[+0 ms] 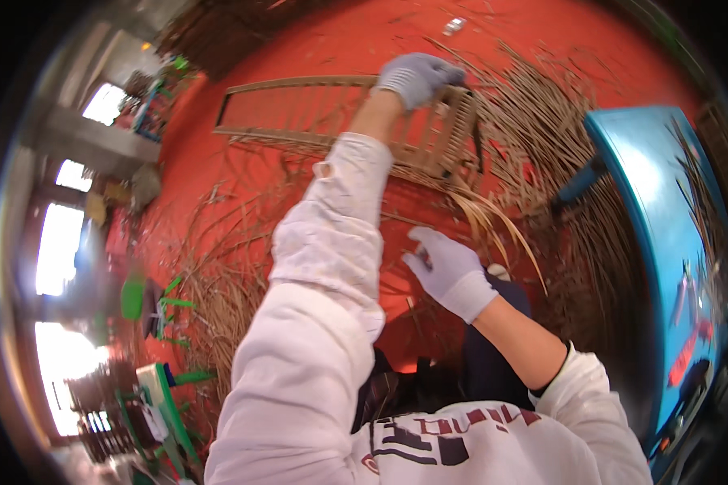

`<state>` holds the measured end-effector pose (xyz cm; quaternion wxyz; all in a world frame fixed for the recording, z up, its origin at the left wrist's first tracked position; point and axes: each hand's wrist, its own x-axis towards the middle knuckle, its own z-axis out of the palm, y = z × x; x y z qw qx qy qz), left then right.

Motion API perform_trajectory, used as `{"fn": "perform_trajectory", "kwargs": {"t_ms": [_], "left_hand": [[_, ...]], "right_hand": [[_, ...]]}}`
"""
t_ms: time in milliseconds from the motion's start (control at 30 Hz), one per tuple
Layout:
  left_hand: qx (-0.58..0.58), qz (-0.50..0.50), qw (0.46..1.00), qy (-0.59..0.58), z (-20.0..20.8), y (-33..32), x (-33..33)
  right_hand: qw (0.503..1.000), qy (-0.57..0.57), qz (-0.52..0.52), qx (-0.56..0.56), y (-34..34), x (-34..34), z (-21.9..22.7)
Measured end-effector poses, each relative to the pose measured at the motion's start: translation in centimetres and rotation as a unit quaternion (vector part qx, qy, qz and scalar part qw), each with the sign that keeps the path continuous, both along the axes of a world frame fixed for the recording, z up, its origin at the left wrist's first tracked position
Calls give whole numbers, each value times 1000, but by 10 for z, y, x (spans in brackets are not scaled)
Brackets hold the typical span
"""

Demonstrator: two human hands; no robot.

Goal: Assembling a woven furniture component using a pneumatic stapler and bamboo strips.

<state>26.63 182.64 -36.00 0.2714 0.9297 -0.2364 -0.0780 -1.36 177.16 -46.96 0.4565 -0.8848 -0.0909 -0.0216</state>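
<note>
A long brown slatted frame (pixel 299 133) stands on the red floor ahead of me, with woven brown strips wrapped at its right end. My left hand (pixel 416 78), in a pale grey glove, reaches far forward, its fingers closed over the frame's upper edge near that right end. Loose tan strips (pixel 493 222) trail from the frame's lower right corner toward me. Closer to my body is my right hand (pixel 449 271), gloved too, with thumb and fingers apart and nothing visible in it. It is below the frame and does not touch it.
A large heap of long brown strips (pixel 534 121) spreads at the right, beside a blue table (pixel 639 162) with tools (pixel 687 299) on it. More strips (pixel 226 299) litter the floor at left, near green stools (pixel 166 404). A small whitish object (pixel 455 26) lies at the far end.
</note>
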Motion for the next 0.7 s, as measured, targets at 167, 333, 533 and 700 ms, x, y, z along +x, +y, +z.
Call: {"fn": "perform_trajectory", "kwargs": {"t_ms": [167, 333, 533, 700], "left_hand": [[15, -11, 997, -75, -21, -2, 18], [22, -1, 995, -96, -27, -3, 25], [-18, 12, 997, -76, -30, -3, 27], [-49, -5, 995, -91, -29, -3, 24]], "right_hand": [[999, 37, 9, -19, -4, 2, -2], [996, 81, 34, -26, -6, 3, 1], [1000, 20, 4, -20, -5, 1, -1], [997, 58, 30, -30, -9, 2, 2]]}}
